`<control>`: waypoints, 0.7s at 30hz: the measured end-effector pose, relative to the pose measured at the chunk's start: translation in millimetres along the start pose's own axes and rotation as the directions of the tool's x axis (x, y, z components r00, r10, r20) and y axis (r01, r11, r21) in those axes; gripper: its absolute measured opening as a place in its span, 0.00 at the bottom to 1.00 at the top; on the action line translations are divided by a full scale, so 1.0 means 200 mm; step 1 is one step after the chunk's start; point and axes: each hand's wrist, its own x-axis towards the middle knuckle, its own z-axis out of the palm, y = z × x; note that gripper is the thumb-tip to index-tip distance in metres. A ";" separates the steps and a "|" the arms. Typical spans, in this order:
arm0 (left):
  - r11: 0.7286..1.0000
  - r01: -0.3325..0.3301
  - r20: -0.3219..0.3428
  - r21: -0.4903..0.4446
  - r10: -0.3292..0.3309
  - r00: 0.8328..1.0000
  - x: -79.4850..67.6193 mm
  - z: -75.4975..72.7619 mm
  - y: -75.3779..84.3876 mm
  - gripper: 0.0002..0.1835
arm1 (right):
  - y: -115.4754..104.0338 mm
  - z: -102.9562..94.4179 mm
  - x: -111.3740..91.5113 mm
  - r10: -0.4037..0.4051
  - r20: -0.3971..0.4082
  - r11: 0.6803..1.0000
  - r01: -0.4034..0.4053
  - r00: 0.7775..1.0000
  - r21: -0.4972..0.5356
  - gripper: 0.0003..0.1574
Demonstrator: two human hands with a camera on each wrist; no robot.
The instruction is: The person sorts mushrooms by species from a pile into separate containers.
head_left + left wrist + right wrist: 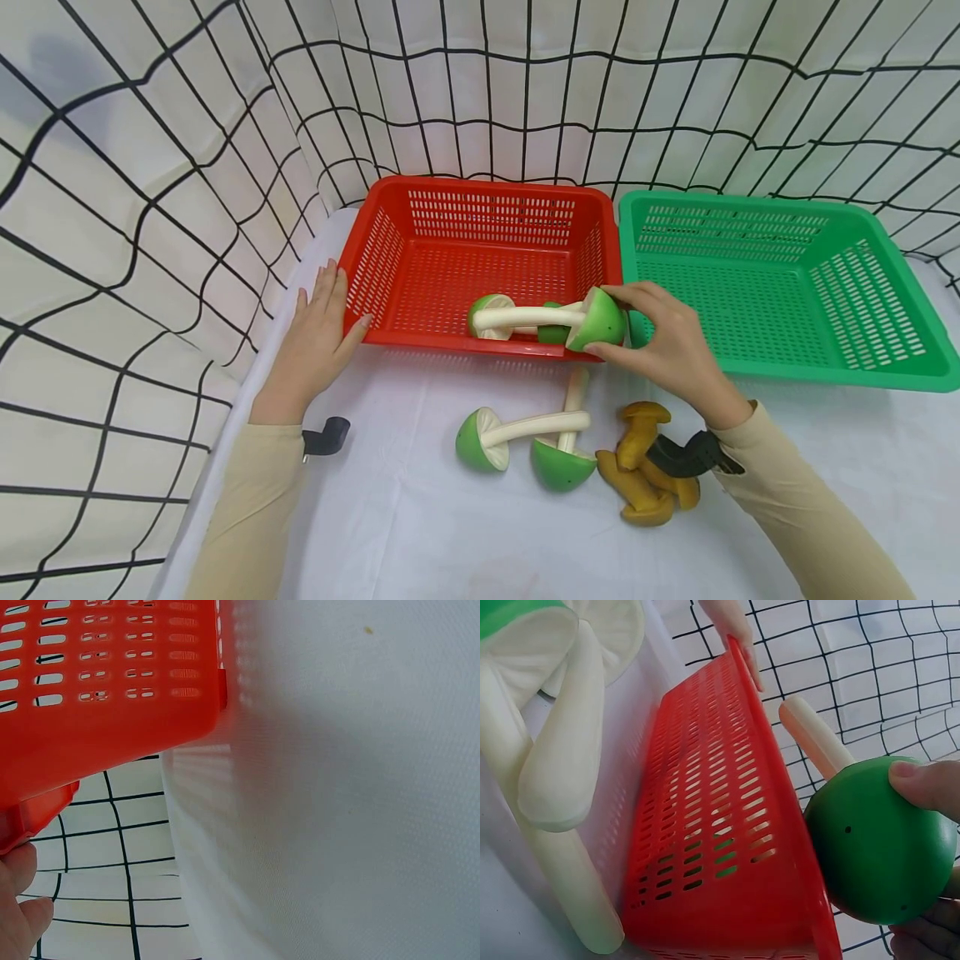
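My right hand (667,333) grips the green cap of a toy mushroom (604,321) at the front right corner of the red basket (495,346). Its white stem points left, over other green mushrooms (491,308) lying inside. In the right wrist view the thumb presses on the rounded green cap (881,840), beside the basket rim. My left hand (318,342) rests against the basket's left rim, fingers extended; the left wrist view shows only its fingertips (22,874) by the red rim. Two more green-capped mushrooms (480,442) lie crossed on the white cloth in front.
A green basket (787,375) stands to the right, close against the red one. Several brown mushrooms (641,475) lie piled near my right wrist. Black wire mesh (525,92) backed with white cloth rises behind the baskets and along the left side.
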 end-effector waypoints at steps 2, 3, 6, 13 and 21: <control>1.000 0.001 0.002 -0.002 -0.001 1.000 0.00 0.00 0.00 0.38 | 0.00 0.01 0.01 0.005 0.005 1.000 -0.005 1.000 -0.002 0.39; 1.000 0.002 0.003 -0.003 -0.002 1.000 0.00 0.00 0.00 0.38 | 0.01 0.01 0.01 0.008 0.008 1.000 -0.008 1.000 -0.006 0.39; 1.000 0.003 0.004 -0.007 -0.003 1.000 0.00 0.00 0.00 0.38 | 0.01 0.02 0.02 0.017 0.018 1.000 -0.017 1.000 -0.016 0.39; 1.000 0.000 0.003 -0.012 0.001 1.000 0.00 0.00 0.00 0.38 | 0.01 0.03 0.05 0.027 0.027 0.999 -0.027 0.999 -0.031 0.39; 1.000 -0.006 -0.005 -0.011 0.006 1.000 0.00 0.01 -0.01 0.38 | 0.02 0.03 0.08 0.062 0.037 0.996 -0.060 0.997 -0.063 0.40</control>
